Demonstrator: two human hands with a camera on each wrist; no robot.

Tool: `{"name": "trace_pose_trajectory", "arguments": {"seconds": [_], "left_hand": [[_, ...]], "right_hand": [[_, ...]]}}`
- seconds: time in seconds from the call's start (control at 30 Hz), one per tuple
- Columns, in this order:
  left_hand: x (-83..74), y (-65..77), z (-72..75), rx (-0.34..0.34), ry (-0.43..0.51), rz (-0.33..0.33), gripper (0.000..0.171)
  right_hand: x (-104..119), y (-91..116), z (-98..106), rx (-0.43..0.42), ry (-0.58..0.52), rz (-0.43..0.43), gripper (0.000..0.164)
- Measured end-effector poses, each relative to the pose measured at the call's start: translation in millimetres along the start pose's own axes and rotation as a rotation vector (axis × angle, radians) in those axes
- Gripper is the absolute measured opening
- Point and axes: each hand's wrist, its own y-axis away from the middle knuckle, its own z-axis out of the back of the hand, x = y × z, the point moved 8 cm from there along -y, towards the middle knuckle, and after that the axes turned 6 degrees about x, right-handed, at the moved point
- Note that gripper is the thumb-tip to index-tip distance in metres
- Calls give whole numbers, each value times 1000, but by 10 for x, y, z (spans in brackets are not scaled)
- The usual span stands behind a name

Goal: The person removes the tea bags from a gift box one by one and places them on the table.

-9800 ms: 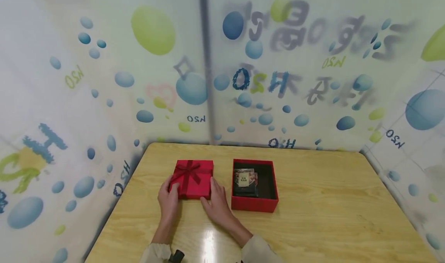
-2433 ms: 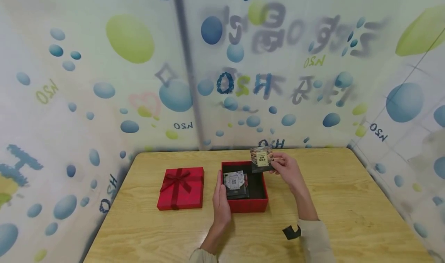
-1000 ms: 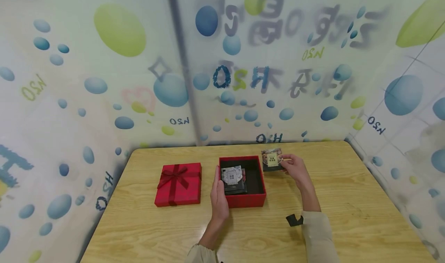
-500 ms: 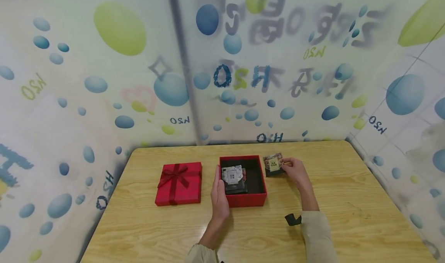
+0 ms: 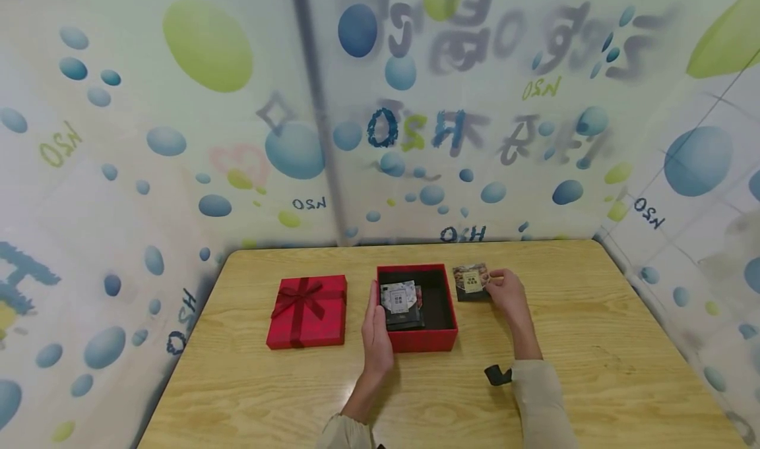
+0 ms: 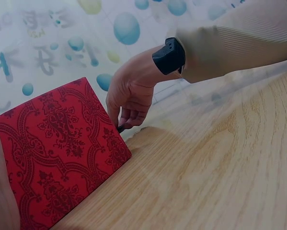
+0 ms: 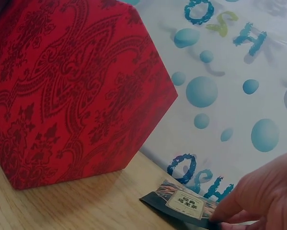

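Observation:
My right hand (image 5: 509, 294) pinches the right edge of a flat square tea packet (image 5: 468, 284), black with a nut-coloured picture and a pale label. The packet is low over the table, just right of the open red box (image 5: 423, 341); in the right wrist view its near edge is slightly raised. Straight fingers of my left hand (image 5: 377, 343) lie along the box's left wall. Inside the box, on the left, a grey-and-black packet (image 5: 399, 302) overlaps others beneath it. In the left wrist view, the patterned red box wall (image 6: 62, 148) hides most of the pinched packet.
A red lid (image 5: 309, 314) with a dark ribbon bow lies to the left of the box. The wooden table (image 5: 285, 396) backs onto a wall printed with bubbles. A black device (image 6: 169, 56) sits at the right wrist.
Both hands were on the lid earliest. Later the right hand held the packet over the box's back right corner, then moved it right and lowered it. The left hand stays at the box.

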Motion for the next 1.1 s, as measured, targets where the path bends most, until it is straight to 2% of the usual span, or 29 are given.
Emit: {"name": "trace_pose_trajectory", "arguments": {"seconds": [0.67, 1.1], "left_hand": [[23, -1, 3, -8, 4, 0, 52], [4, 4, -1, 3, 4, -1, 53]], "right_hand": [[-78, -16, -37, -55, 65, 12, 37], [-83, -8, -2, -105, 54, -17, 36]]}}
